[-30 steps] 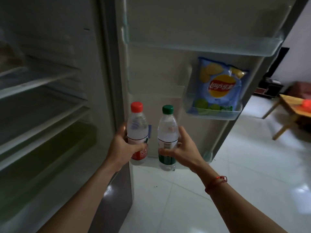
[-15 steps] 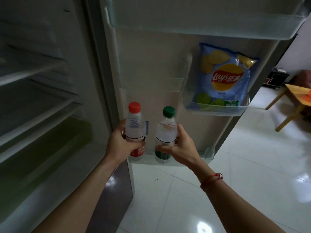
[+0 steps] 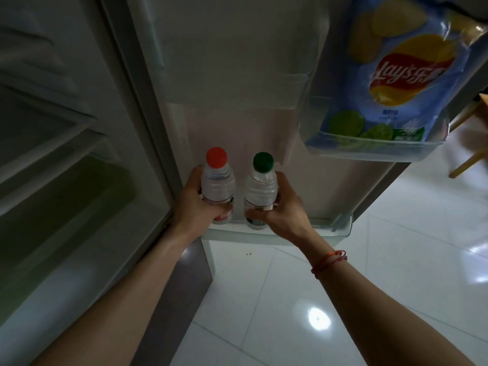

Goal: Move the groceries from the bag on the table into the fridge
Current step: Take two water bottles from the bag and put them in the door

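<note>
Fridge shelves [image 3: 52,143]: dim, at the far left; nothing on them can be made out.
Left hand [image 3: 194,207]: fingers and thumb are curled round the lower body of the red-capped bottle, from its left side.
Red-capped bottle [image 3: 217,186]: upright at the left end of the bottom door shelf, close to the hinge-side corner. Its base sits behind the shelf's front rim.
Green-capped bottle [image 3: 261,188]: upright, just beside the red-capped one with a narrow gap between them, base also behind the front rim.
Right hand [image 3: 284,210]: wrapped round the green-capped bottle at its label, from the right; a red bracelet [image 3: 330,261] is on the wrist.
Bottom door shelf [image 3: 340,225]: the stretch from the bottles to its right corner looks free.
Bag of crisps [image 3: 404,75]: stands in the upper door bin [image 3: 369,151], above and to the right, well apart from the bottles.
Step in hand: setting both bottles into the door shelf. I cannot tell whether the bases already rest on its bottom.
Next move: probably lower until both stand firm, then loosen both grips together and draw the hands straight back. The bottles are light and tall, so a finger catching one could tip it against its neighbour. After that, back for the rest of the groceries.
</note>
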A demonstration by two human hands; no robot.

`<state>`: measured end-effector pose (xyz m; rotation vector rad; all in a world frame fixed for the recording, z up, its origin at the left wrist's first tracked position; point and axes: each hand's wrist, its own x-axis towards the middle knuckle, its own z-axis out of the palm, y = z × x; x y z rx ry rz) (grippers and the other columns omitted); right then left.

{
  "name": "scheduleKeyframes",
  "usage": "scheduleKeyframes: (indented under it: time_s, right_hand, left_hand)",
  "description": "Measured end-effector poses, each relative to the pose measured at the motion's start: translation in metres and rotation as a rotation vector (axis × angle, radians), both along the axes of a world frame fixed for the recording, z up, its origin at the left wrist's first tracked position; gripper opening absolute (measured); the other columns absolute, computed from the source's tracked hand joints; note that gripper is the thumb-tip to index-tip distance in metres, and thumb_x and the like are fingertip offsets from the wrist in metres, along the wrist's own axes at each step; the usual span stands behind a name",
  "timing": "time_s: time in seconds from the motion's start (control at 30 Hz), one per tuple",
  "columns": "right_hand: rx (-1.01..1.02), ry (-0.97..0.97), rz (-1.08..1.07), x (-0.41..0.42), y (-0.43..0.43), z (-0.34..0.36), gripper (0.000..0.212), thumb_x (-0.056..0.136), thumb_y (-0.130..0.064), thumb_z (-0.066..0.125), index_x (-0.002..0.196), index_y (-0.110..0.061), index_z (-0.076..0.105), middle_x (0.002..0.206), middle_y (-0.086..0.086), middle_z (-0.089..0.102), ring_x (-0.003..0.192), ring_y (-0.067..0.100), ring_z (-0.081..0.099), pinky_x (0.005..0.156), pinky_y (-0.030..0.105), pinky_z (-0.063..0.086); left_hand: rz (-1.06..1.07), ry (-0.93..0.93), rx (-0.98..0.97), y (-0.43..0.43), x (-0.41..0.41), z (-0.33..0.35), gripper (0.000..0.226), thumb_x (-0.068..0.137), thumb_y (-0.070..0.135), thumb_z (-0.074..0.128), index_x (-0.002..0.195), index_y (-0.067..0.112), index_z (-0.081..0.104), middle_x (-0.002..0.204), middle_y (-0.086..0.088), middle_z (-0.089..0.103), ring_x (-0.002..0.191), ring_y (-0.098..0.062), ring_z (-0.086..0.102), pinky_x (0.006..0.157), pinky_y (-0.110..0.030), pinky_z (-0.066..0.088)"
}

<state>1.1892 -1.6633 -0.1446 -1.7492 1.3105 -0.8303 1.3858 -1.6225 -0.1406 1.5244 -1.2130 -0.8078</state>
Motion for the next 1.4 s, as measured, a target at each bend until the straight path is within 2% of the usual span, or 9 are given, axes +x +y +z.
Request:
scheduleKeyframes:
  time_s: [0.1, 0.27, 0.43, 0.53, 0.67, 0.9, 0.97, 1.13, 1.4]
  right_hand:
    - [0.010, -0.004, -0.021, -0.009, -0.006, -0.008, 0.075, 0.068, -0.022, 0.089, 0.129, -0.034, 0.046, 0.106, -0.014, 0.065, 0.098, 0.016, 0.067, 0.088, 0.039, 0.059]
    - [0.031, -0.005, -0.056, -0.033, -0.011, -0.020, 0.076, 0.069, -0.020, 0.088, 0.131, -0.031, 0.046, 0.109, -0.012, 0.066, 0.099, 0.016, 0.067, 0.089, 0.039, 0.059]
    - [0.047, -0.008, -0.109, -0.067, -0.014, -0.027, 0.076, 0.068, -0.018, 0.090, 0.129, -0.032, 0.047, 0.107, -0.015, 0.065, 0.097, 0.015, 0.067, 0.083, 0.026, 0.056]
    - [0.048, -0.009, -0.141, -0.089, -0.018, -0.033, 0.077, 0.066, -0.018, 0.091, 0.128, -0.031, 0.048, 0.113, -0.011, 0.065, 0.103, 0.016, 0.066, 0.091, 0.036, 0.057]
    - [0.056, -0.005, -0.173, -0.116, -0.022, -0.039, 0.075, 0.067, -0.018, 0.092, 0.128, -0.029, 0.049, 0.115, -0.007, 0.065, 0.106, 0.019, 0.065, 0.095, 0.041, 0.057]
    - [0.068, 0.013, -0.210, -0.140, -0.033, -0.052, 0.073, 0.067, -0.019, 0.092, 0.124, -0.031, 0.047, 0.111, -0.011, 0.062, 0.103, 0.016, 0.063, 0.088, 0.029, 0.053]
    - [0.077, 0.012, -0.217, -0.143, -0.035, -0.055, 0.073, 0.068, -0.019, 0.092, 0.124, -0.032, 0.046, 0.111, -0.011, 0.061, 0.102, 0.015, 0.061, 0.084, 0.023, 0.049]
    - [0.092, 0.033, -0.228, -0.148, -0.039, -0.064, 0.072, 0.069, -0.019, 0.091, 0.123, -0.031, 0.045, 0.111, -0.011, 0.060, 0.103, 0.016, 0.060, 0.088, 0.027, 0.051]
    - [0.134, 0.045, -0.233, -0.148, -0.043, -0.066, 0.072, 0.070, -0.015, 0.091, 0.127, -0.021, 0.047, 0.109, -0.008, 0.058, 0.098, 0.015, 0.058, 0.072, 0.006, 0.041]
  left_hand:
    - [-0.014, 0.008, 0.028, -0.008, -0.008, -0.012, 0.077, 0.063, 0.004, 0.090, 0.122, 0.036, 0.052, 0.106, 0.015, 0.067, 0.096, 0.005, 0.064, 0.080, -0.017, 0.050]
    - [-0.033, -0.023, 0.065, -0.020, -0.028, -0.034, 0.077, 0.060, 0.014, 0.092, 0.121, 0.041, 0.053, 0.111, 0.015, 0.068, 0.105, -0.007, 0.064, 0.090, -0.036, 0.055]
    - [-0.073, -0.010, 0.096, -0.031, -0.062, -0.042, 0.076, 0.059, 0.015, 0.092, 0.116, 0.045, 0.052, 0.105, 0.021, 0.067, 0.099, 0.002, 0.063, 0.079, -0.021, 0.050]
    - [-0.115, 0.004, 0.107, -0.037, -0.082, -0.048, 0.077, 0.059, 0.012, 0.092, 0.122, 0.035, 0.053, 0.104, 0.015, 0.068, 0.097, -0.001, 0.065, 0.076, -0.018, 0.050]
    - [-0.159, 0.012, 0.123, -0.043, -0.105, -0.055, 0.077, 0.061, 0.011, 0.091, 0.123, 0.037, 0.053, 0.103, 0.018, 0.068, 0.094, 0.004, 0.065, 0.071, -0.009, 0.049]
    - [-0.201, -0.016, 0.141, -0.056, -0.137, -0.064, 0.074, 0.064, 0.012, 0.087, 0.123, 0.039, 0.051, 0.105, 0.014, 0.068, 0.097, -0.004, 0.065, 0.079, -0.023, 0.052]
    - [-0.202, -0.026, 0.145, -0.059, -0.144, -0.066, 0.071, 0.065, 0.010, 0.085, 0.119, 0.041, 0.052, 0.100, 0.014, 0.069, 0.092, -0.002, 0.065, 0.075, -0.022, 0.053]
    - [-0.202, -0.039, 0.142, -0.066, -0.151, -0.074, 0.073, 0.062, 0.011, 0.087, 0.119, 0.042, 0.053, 0.100, 0.018, 0.069, 0.090, 0.001, 0.066, 0.073, -0.017, 0.054]
    - [-0.216, -0.122, 0.126, -0.071, -0.152, -0.078, 0.072, 0.063, 0.015, 0.088, 0.120, 0.038, 0.050, 0.098, 0.018, 0.068, 0.089, 0.007, 0.063, 0.067, -0.003, 0.045]
